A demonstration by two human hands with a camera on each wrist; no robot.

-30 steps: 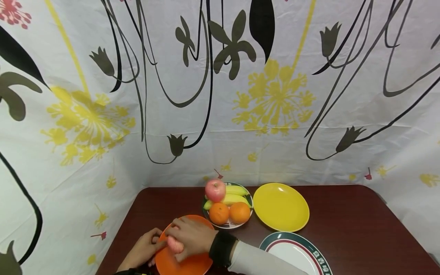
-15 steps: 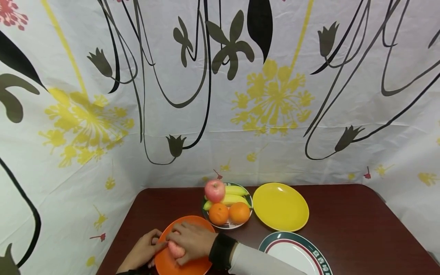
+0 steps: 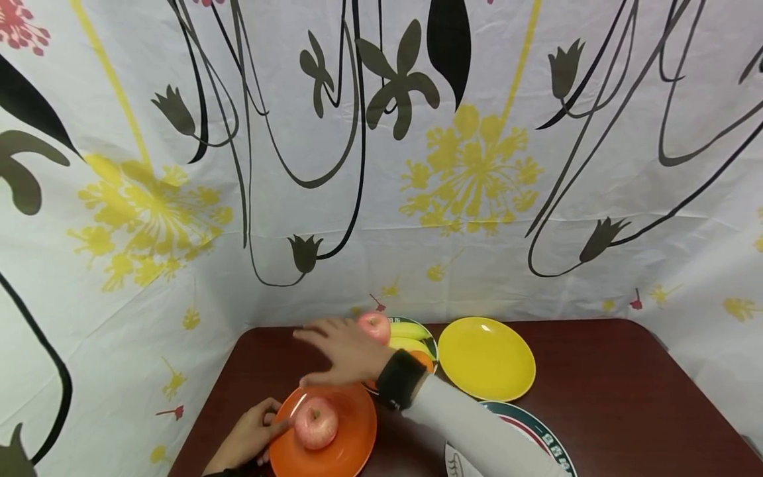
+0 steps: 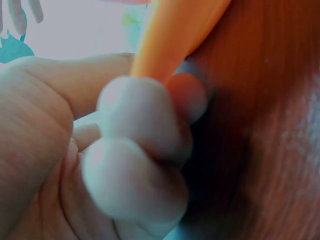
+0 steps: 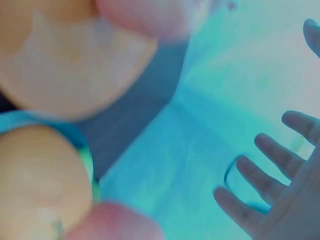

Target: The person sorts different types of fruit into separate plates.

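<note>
A pink-red apple (image 3: pixel 316 424) sits on an orange plate (image 3: pixel 354 444) near the front of the table. My left hand (image 3: pixel 253 430) grips that plate's left rim; in the left wrist view the thumb and curled fingers pinch the orange edge (image 4: pixel 170 37). Raised beyond the plate, my right hand (image 3: pixel 348 351) has its fingers spread and holds nothing. It partly covers a fruit plate, where another apple (image 3: pixel 374 327), bananas (image 3: pixel 408 331) and an orange (image 3: pixel 424 358) show. In the right wrist view the spread fingers (image 5: pixel 265 180) appear away from the blurred fruit.
A yellow plate (image 3: pixel 487 358) stands right of the fruit plate. Nearer the front is a white plate with a green rim (image 3: pixel 551 440), partly covered by the right sleeve (image 3: pixel 477 427). A patterned cloth (image 3: pixel 381 199) hangs behind the dark red table (image 3: pixel 632 397).
My right hand has let go of the apple, leaving it on the orange plate, and has moved up and away toward the fruit plate. My left hand stays at the rim.
</note>
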